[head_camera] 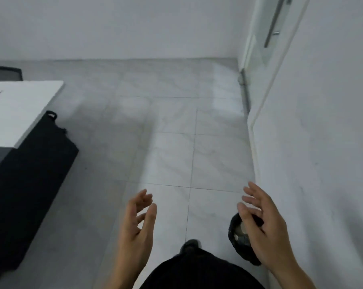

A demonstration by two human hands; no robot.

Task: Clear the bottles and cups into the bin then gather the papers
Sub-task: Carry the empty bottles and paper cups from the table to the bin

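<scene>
The table (20, 113) sits at the far left with only a corner in view. It shows no bottles or cups, and a faint edge on it may be paper, though I cannot tell. The left hand (137, 222) is raised at waist height, palm turned inward. Its fingers (144, 198) are loosely spread and hold nothing.

The bin (234, 227) stands on the floor by the wall, low right, with pale items inside and partly hidden by the right hand (264, 222). That hand hangs just above the bin, its fingers (253, 190) spread and empty.

This looks like the clearing step, at the bin with nothing left in hand. The next move calls for turning left to the table, either for leftover cups or to start on the papers.
</scene>
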